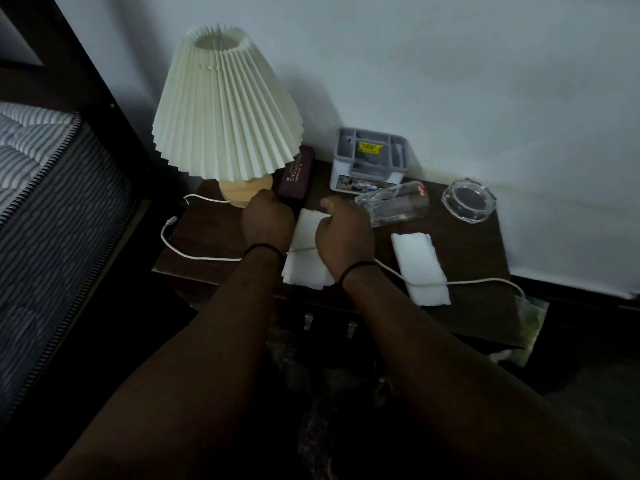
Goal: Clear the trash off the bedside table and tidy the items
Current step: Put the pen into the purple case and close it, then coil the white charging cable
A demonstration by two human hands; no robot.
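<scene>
Head view, dim light. Task looks early: the dark wooden bedside table [460,258] carries most of its clutter.

Your left hand [266,220] is curled near the lamp's pale wooden base [242,192], just beside the dark maroon rectangular case [296,174]. Its fingers are hidden behind the knuckles, so you cannot tell from here whether it holds anything. Your right hand [343,233] pinches the far edge of the white folded tissue at centre [304,268], fingers curled on it.

Left to do, by my reading:
- second white folded tissue [420,268], lying flat to the right, untouched;
- clear drinking glass [394,204], lying on its side, just past your right knuckles;
- thin white charging cable [194,252], trailing loose across the tabletop and over both tissues.

Around:
- cream pleated lampshade [225,105] overhangs the back left corner;
- grey plastic organiser box [370,161] stands against the wall;
- clear glass ashtray [469,200] at the back right.

In the way: the cable crosses the centre tissue, so lifting may drag it. The tipped glass could roll if nudged.
</scene>
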